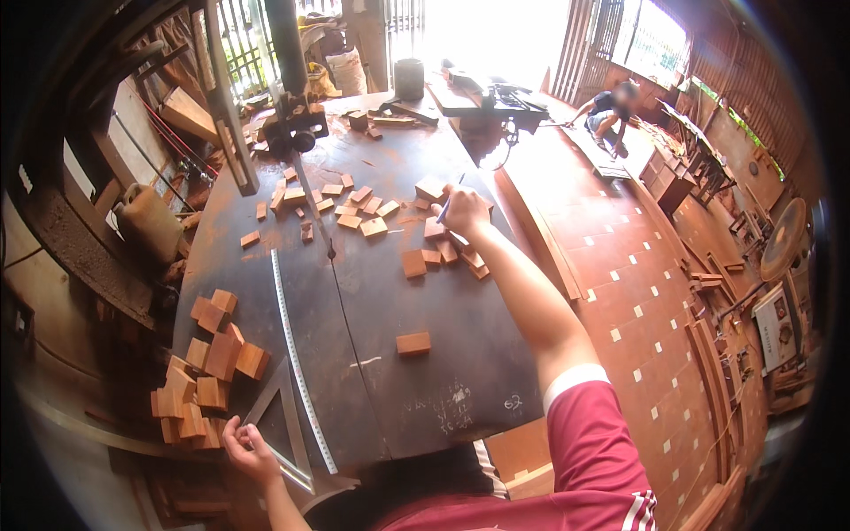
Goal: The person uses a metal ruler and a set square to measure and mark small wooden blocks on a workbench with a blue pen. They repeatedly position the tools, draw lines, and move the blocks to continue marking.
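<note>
My right hand (462,212) reaches far across the dark round saw table (372,354) and holds a blue pen (443,211) over a small wooden block (434,229). More small blocks (359,208) lie scattered around it near the band-saw blade (312,208). One lone block (413,343) sits nearer to me. My left hand (250,450) rests at the table's near left edge, fingers curled on the corner of a metal triangle square (282,416), beside a pile of blocks (208,376).
A long steel ruler (297,354) lies along the table. The band-saw head (292,124) stands at the far side. A pale jerrycan (149,221) sits left. A person (611,111) crouches on the red tiled floor (637,292) far right, with timber and a saw disc (784,239) nearby.
</note>
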The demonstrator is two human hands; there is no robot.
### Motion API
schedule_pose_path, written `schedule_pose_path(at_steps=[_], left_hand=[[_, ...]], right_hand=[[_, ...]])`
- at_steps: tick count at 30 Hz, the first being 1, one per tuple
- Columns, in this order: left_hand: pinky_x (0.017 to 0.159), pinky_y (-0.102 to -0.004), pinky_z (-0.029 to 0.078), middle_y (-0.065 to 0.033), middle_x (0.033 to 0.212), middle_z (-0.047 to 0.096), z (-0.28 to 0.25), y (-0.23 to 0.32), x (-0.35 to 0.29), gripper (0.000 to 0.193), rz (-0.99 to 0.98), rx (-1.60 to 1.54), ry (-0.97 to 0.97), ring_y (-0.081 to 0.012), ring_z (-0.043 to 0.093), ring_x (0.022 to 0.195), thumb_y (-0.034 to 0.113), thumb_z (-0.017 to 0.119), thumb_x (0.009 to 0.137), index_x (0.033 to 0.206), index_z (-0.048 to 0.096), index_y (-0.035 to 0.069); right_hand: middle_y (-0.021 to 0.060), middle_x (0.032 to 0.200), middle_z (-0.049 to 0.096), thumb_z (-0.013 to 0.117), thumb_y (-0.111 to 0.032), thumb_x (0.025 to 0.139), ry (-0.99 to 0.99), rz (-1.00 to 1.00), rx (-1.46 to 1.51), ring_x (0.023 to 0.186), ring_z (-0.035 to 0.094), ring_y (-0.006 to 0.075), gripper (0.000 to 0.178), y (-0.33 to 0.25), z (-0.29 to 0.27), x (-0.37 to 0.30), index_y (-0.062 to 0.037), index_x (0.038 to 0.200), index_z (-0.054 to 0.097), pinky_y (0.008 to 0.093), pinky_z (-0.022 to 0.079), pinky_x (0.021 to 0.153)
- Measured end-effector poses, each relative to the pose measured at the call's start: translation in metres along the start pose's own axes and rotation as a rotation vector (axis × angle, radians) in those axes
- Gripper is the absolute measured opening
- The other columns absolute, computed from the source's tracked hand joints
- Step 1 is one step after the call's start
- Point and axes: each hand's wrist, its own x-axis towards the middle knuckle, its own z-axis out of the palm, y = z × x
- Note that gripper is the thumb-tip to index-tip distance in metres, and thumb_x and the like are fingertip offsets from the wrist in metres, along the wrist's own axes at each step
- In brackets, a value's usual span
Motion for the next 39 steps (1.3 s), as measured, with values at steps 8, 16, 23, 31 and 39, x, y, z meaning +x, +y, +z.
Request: schedule_pose_path(at_steps=[8, 16, 23, 31, 39], left_hand=[[0.073, -0.0275, 0.045, -0.0084, 0.103, 0.06, -0.004, 0.002, -0.001, 0.034, -0.108, -0.042, -0.041, -0.0149, 0.055, 0.084, 0.012, 0.06, 0.091, 0.122, 0.062, -0.002], [0.073, -0.0273, 0.046, -0.0088, 0.101, 0.061, -0.004, 0.0, -0.002, 0.034, -0.081, -0.008, -0.029, -0.0156, 0.056, 0.083, 0.013, 0.061, 0.091, 0.121, 0.062, -0.002], [0.069, -0.0254, 0.042, -0.0061, 0.097, 0.062, 0.0, 0.016, 0.001, 0.03, -0.027, -0.051, -0.002, -0.0124, 0.054, 0.079, 0.014, 0.063, 0.092, 0.117, 0.064, -0.002], [0.071, -0.0296, 0.045, -0.0093, 0.106, 0.065, -0.001, 0.006, -0.001, 0.034, 0.007, -0.087, 0.02, -0.0175, 0.059, 0.082, 0.014, 0.066, 0.088, 0.118, 0.064, 0.0], [0.07, -0.0281, 0.045, -0.0088, 0.109, 0.066, 0.001, -0.003, -0.002, 0.037, 0.1, -0.097, 0.037, -0.0158, 0.059, 0.084, 0.015, 0.07, 0.089, 0.122, 0.064, -0.001]], right_hand=[[0.0197, 0.117, 0.071, 0.075, -0.026, 0.087, -0.066, 0.199, -0.001, 0.113, 0.068, 0.035, 0.046, 0.016, 0.046, 0.054, -0.0069, 0.126, 0.059, 0.0433, 0.055, 0.097], [0.0203, 0.119, 0.071, 0.075, -0.027, 0.087, -0.053, 0.216, -0.042, 0.114, 0.068, 0.035, 0.044, 0.023, 0.061, 0.074, -0.0122, 0.126, 0.061, 0.0436, 0.055, 0.096], [0.0191, 0.113, 0.074, 0.089, -0.037, 0.073, 0.064, 0.232, 0.044, 0.107, 0.071, 0.0335, 0.061, 0.042, 0.072, 0.078, -0.0098, 0.122, 0.065, 0.0417, 0.057, 0.093], [0.0147, 0.099, 0.076, 0.093, -0.037, 0.07, 0.098, -0.065, 0.391, 0.092, 0.074, 0.023, 0.064, -0.015, 0.017, -0.023, 0.0005, 0.116, 0.068, 0.0348, 0.058, 0.083], [0.0089, 0.105, 0.074, 0.094, -0.019, 0.071, 0.017, -0.502, 0.735, 0.094, 0.069, 0.0161, 0.048, -0.117, -0.009, -0.215, -0.0041, 0.108, 0.069, 0.0317, 0.057, 0.086]])
